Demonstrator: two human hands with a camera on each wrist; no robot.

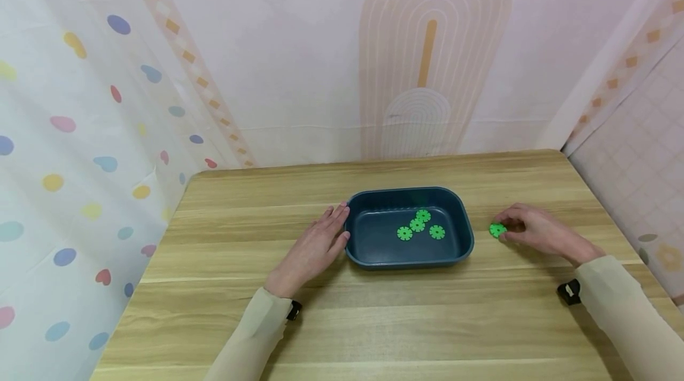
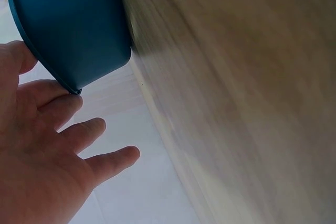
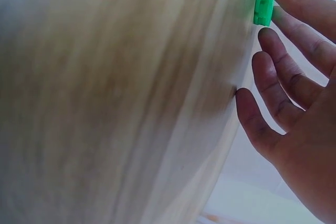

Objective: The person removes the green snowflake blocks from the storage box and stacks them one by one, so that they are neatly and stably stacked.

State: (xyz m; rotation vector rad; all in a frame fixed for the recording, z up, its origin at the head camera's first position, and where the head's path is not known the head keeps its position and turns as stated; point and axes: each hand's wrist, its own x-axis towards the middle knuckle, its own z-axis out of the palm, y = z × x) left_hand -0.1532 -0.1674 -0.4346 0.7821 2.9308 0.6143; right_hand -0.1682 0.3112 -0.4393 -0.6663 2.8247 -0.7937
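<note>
A dark blue rectangular tray [image 1: 369, 262] stands on the table. Inside it lie several green notched building discs [image 1: 404, 233], some overlapping. My left hand [image 1: 315, 244] rests its fingers against the tray's left rim; the left wrist view shows the thumb and fingers touching the edge of the tray [image 2: 73, 24], the other fingers spread. To the right of the tray, my right hand [image 1: 537, 229] pinches a green notched building disc [image 1: 497, 230] between thumb and index finger, at the table surface. From the right wrist, that green disc [image 3: 263, 3] looks thick, perhaps layered; the remaining fingers are loosely bent.
The wooden table [image 1: 214, 262] reaches back to a pale patterned curtain [image 1: 299, 60]. Another curtain with coloured dots [image 1: 64, 191] hangs along the left side. Each wrist wears a black strap, the right strap [image 1: 569, 292] lying just above the table's right part.
</note>
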